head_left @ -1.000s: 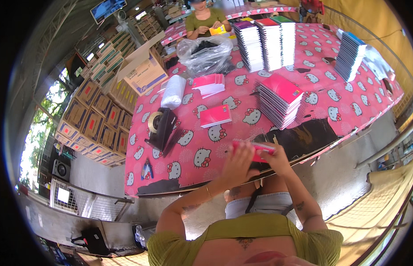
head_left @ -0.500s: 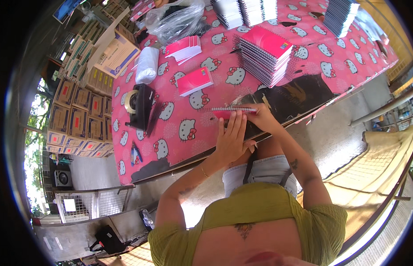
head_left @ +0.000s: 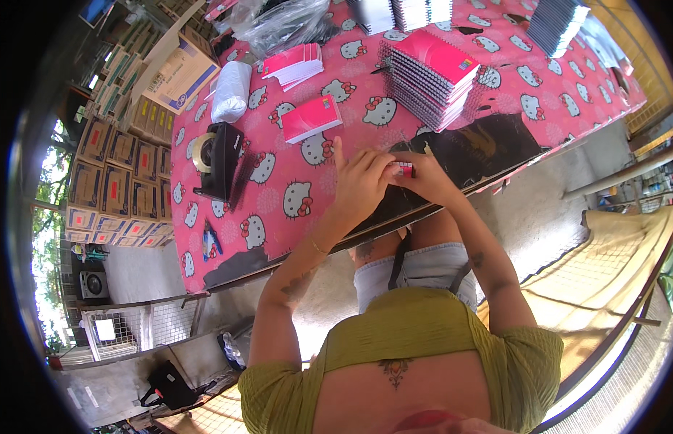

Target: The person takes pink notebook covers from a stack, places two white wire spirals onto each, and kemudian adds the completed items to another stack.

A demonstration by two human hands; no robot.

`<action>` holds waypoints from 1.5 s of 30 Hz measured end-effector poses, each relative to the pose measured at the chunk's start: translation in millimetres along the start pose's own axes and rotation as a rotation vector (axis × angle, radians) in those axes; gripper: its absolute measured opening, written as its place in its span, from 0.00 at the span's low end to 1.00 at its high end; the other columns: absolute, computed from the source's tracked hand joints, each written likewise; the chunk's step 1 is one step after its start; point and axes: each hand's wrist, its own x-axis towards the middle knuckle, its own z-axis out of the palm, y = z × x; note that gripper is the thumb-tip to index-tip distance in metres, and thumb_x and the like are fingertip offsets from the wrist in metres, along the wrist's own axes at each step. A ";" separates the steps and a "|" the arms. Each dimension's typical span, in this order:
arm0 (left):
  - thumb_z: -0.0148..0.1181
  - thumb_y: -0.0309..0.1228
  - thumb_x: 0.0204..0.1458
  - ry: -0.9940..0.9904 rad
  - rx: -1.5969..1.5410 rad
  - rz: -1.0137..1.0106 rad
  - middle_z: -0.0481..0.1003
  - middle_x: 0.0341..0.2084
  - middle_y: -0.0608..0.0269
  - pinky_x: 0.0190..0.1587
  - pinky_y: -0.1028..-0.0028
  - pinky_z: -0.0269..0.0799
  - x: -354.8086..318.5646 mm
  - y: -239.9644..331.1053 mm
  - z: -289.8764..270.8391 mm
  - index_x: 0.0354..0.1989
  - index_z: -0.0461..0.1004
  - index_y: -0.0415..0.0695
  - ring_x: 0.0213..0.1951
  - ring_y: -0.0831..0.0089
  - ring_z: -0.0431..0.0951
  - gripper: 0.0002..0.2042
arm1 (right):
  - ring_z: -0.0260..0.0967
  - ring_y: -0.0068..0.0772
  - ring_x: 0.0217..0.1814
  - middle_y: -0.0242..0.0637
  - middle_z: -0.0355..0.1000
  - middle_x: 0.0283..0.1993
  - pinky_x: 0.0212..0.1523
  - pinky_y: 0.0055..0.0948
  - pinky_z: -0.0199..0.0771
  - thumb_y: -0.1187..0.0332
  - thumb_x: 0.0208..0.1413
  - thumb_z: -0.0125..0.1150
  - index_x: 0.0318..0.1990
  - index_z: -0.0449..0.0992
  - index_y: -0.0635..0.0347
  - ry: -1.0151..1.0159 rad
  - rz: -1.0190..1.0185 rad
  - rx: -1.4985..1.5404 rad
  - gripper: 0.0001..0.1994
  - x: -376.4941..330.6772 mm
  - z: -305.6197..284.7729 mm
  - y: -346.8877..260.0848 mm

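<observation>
at the near table edge, a small red spiral notebook (head_left: 403, 169) is pinched between both hands: the left hand (head_left: 361, 181) lies over it with fingers spread, the right hand (head_left: 423, 177) clamps its end. at 1 o'clock stands a stack of red notebooks (head_left: 432, 72); at 9 o'clock a tape dispenser (head_left: 219, 159). best to keep the covers square and grip near the spine.
</observation>
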 end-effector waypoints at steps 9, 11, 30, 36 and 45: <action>0.65 0.35 0.54 0.053 -0.070 -0.037 0.78 0.33 0.67 0.69 0.38 0.38 -2.2 7.2 1.2 0.38 0.76 0.47 0.40 0.66 0.78 0.08 | 0.74 0.18 0.40 0.36 0.80 0.37 0.43 0.23 0.75 0.76 0.60 0.61 0.47 0.80 0.69 -0.181 0.159 0.134 0.10 5.2 -55.0 -2.1; 0.65 0.35 0.53 0.047 -0.078 -0.056 0.78 0.33 0.67 0.69 0.39 0.38 -4.0 7.1 0.9 0.38 0.77 0.47 0.41 0.65 0.78 0.08 | 0.74 0.18 0.40 0.35 0.79 0.36 0.43 0.23 0.75 0.77 0.60 0.61 0.45 0.80 0.69 -0.223 0.187 0.161 0.08 7.7 -55.6 -1.8; 0.60 0.29 0.59 0.299 -0.556 -0.033 0.76 0.36 0.60 0.48 0.69 0.73 114.7 44.6 -69.0 0.48 0.74 0.40 0.41 0.67 0.78 0.11 | 0.64 0.39 0.59 0.44 0.68 0.52 0.50 0.32 0.72 0.79 0.51 0.63 0.67 0.65 0.60 0.332 -0.170 -0.197 0.32 11.0 -58.9 -136.4; 0.59 0.30 0.59 0.063 -0.585 -0.148 0.75 0.46 0.55 0.56 0.65 0.68 212.2 -6.4 -26.6 0.55 0.75 0.45 0.52 0.60 0.74 0.15 | 0.71 0.23 0.44 0.40 0.77 0.51 0.52 0.25 0.70 0.73 0.57 0.63 0.64 0.68 0.67 0.189 0.064 0.092 0.26 100.5 -174.3 -88.7; 0.59 0.37 0.59 0.511 -0.444 -0.232 0.76 0.46 0.47 0.52 0.61 0.71 184.0 -43.7 14.3 0.50 0.77 0.44 0.47 0.53 0.77 0.15 | 0.68 0.42 0.63 0.39 0.72 0.59 0.61 0.46 0.65 0.60 0.55 0.63 0.56 0.77 0.55 0.430 -0.181 -0.825 0.21 98.3 -175.7 -37.1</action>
